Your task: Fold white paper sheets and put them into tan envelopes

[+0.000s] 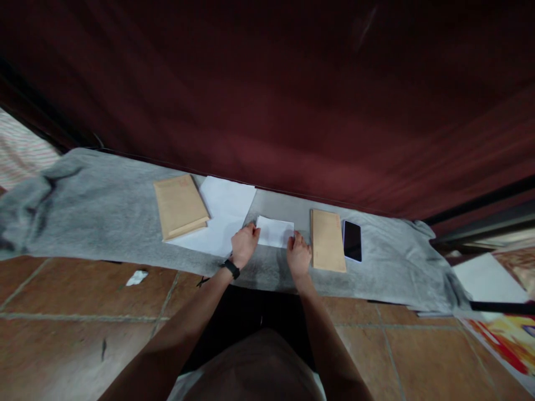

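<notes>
A folded white sheet of paper (275,232) lies on a grey cloth in front of me. My left hand (244,245), with a black band on its wrist, pinches the paper's left edge. At the right edge, the curled fingers of my right hand (298,256) grip the paper near its lower corner. Just right of that hand is a tan envelope stack (328,240). Left of my left hand, larger white sheets (228,209) lie flat, partly covered by another stack of tan envelopes (179,203).
A phone (352,240) with a dark screen lies beyond the right envelopes. The grey cloth (104,206) covers a long narrow surface. A dark red curtain (267,111) hangs along its far edge. A white scrap (137,278) is on the tiled floor (125,301).
</notes>
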A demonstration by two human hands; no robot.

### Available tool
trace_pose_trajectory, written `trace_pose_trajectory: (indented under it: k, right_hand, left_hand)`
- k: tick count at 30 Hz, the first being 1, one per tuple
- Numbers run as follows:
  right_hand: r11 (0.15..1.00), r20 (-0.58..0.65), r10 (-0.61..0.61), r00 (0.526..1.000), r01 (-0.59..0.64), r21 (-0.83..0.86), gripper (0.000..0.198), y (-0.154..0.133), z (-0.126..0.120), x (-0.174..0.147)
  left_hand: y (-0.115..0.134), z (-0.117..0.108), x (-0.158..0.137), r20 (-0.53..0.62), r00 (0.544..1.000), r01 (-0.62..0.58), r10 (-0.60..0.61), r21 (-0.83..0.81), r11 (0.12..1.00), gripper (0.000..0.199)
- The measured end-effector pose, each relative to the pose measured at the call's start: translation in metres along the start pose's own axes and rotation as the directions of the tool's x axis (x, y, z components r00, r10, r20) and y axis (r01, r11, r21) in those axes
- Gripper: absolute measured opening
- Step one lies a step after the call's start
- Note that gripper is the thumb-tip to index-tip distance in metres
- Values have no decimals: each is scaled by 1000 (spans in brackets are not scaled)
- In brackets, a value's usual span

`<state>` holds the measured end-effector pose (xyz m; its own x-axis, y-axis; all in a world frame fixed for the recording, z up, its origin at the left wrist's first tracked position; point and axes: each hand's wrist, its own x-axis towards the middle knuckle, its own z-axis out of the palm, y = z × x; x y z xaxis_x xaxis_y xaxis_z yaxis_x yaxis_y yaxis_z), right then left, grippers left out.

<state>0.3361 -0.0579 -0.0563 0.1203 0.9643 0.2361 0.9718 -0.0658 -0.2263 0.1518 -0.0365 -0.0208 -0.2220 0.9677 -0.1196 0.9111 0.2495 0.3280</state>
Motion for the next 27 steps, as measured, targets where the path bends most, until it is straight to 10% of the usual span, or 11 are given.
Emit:
trace_pose_trajectory:
  k: [15,27]
  right_hand:
    - [952,-91,-270,959,280,121,45,-5,10,-8]
    - [971,-29,-237,971,237,-1,52,-14,21,-17]
  left_hand:
    - [7,1,-5,-29,999,-16,17,55,998,37]
    - [7,4,-11,-94,987,-123,132,95,988,36]
